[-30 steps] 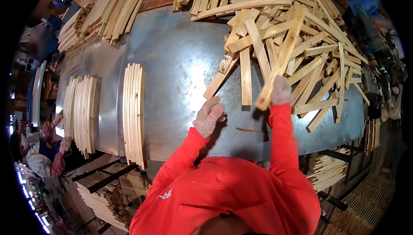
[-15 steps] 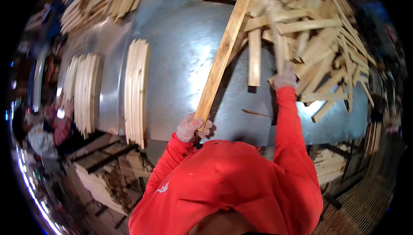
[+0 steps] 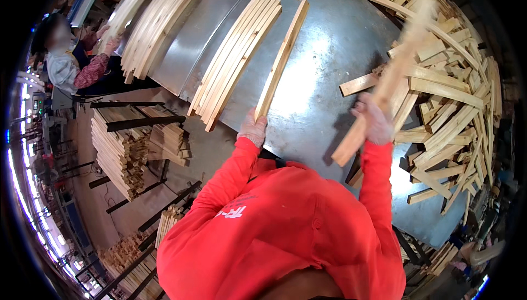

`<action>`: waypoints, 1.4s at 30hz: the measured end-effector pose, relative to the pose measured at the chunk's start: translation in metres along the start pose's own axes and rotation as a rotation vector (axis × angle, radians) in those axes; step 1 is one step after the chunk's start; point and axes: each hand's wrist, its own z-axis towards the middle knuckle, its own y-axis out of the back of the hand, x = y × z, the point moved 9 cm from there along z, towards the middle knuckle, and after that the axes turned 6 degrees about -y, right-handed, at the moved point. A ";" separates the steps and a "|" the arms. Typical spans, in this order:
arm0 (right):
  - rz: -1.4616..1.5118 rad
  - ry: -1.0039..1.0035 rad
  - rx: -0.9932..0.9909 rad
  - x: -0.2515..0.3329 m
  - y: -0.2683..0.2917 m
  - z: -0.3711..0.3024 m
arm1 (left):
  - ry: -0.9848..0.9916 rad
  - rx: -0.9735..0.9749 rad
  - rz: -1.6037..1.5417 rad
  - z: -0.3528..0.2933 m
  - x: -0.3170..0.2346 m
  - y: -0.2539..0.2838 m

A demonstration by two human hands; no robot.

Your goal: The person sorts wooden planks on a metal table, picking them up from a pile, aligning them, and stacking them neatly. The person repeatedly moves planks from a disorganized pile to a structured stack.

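On the metal table (image 3: 329, 42), the gloved left hand (image 3: 253, 130) grips the near end of a wooden slat (image 3: 282, 58) lying just right of the aligned slat stack (image 3: 236, 58). The right hand (image 3: 374, 121) clutches another slat (image 3: 387, 86), raised beside the loose heap (image 3: 450, 91).

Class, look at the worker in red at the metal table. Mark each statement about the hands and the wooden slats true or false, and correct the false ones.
1. The left hand holds the near end of a slat lying beside the neat row. True.
2. The right hand is empty. False: it grips a lifted slat.
3. The loose pile lies on the person's right. True.
4. The table is wooden. False: it is shiny metal.
5. Both hands are bare. False: both wear gloves.
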 end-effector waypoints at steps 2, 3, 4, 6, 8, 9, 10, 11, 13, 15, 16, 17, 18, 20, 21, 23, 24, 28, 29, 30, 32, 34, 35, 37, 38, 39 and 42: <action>-0.185 -0.174 -0.008 -0.039 -0.037 0.026 | -0.005 0.005 -0.040 0.001 -0.017 0.002; -0.054 -0.277 -0.032 -0.062 -0.053 0.028 | 0.149 0.090 -0.253 0.001 -0.010 -0.003; 0.076 -0.385 -0.049 -0.087 -0.066 0.029 | 0.311 0.081 -0.453 -0.005 0.007 -0.008; 0.232 -0.436 -0.085 -0.133 -0.054 0.053 | 0.503 0.108 -0.622 -0.014 0.018 -0.021; 0.314 -0.424 -0.068 -0.147 -0.058 0.060 | 0.552 0.210 -0.583 -0.015 -0.008 -0.025; 0.259 -0.450 -0.084 -0.147 -0.066 0.057 | 0.456 0.343 -0.523 -0.011 -0.024 -0.027; 0.206 -0.470 -0.101 -0.143 -0.071 0.053 | 0.496 0.383 -0.472 -0.012 -0.025 -0.027; 0.134 -0.469 -0.123 -0.150 -0.063 0.058 | 0.536 0.423 -0.422 -0.014 -0.026 -0.028; -0.002 -0.461 -0.166 -0.161 -0.051 0.071 | 0.584 0.428 -0.320 -0.017 -0.020 -0.025; -0.211 -0.496 -0.268 -0.171 -0.065 0.076 | 0.303 0.372 -0.047 -0.003 0.000 -0.018; -0.313 -0.520 -0.311 -0.177 -0.074 0.076 | 0.131 0.345 0.131 -0.001 -0.008 -0.009; -0.543 -0.339 -0.161 -0.182 -0.080 0.082 | -0.034 0.300 0.320 0.000 -0.017 -0.006; -1.101 -0.219 -0.044 -0.173 -0.100 0.088 | -0.225 0.258 0.557 -0.005 -0.044 0.001; -1.338 -0.303 -0.074 -0.201 -0.122 0.091 | -0.131 0.265 0.279 -0.009 -0.024 0.024; -1.440 -0.356 -0.006 -0.205 -0.147 0.084 | 0.155 0.261 -0.250 -0.017 0.036 0.037; -1.565 -0.416 0.056 -0.219 -0.166 0.090 | -0.087 0.745 1.078 0.005 -0.048 0.055; -1.628 -0.446 0.089 -0.225 -0.177 0.089 | -0.403 0.402 1.355 0.015 -0.059 0.094; -1.615 -0.438 0.344 -0.240 -0.228 0.083 | -0.282 -0.331 0.821 0.089 -0.080 0.217; -1.619 -0.434 0.384 -0.240 -0.226 0.086 | -0.051 0.034 0.756 0.109 -0.050 0.202; -1.632 -0.412 0.426 -0.233 -0.222 0.085 | 0.075 0.177 0.616 0.114 -0.031 0.196; -1.589 -0.238 0.244 -0.165 -0.196 0.074 | -0.031 0.046 0.895 0.117 -0.017 0.201; -1.834 0.375 -0.410 -0.047 -0.132 0.038 | -0.035 0.055 0.825 0.118 -0.043 0.194; -1.936 0.292 -0.781 -0.005 -0.072 0.018 | 0.062 0.039 0.662 0.117 -0.056 0.182; -1.874 0.135 -1.221 0.049 0.034 -0.040 | -0.160 -0.088 0.581 0.120 -0.064 0.156; -1.829 0.071 -1.280 0.052 0.067 -0.058 | -0.221 -0.078 0.388 0.122 -0.061 0.140; -1.553 -0.342 -1.208 0.035 0.121 -0.066 | -0.293 0.089 0.424 0.120 -0.082 0.093; -1.473 0.031 -1.070 0.009 0.158 -0.064 | -0.390 0.566 0.383 0.062 -0.143 -0.059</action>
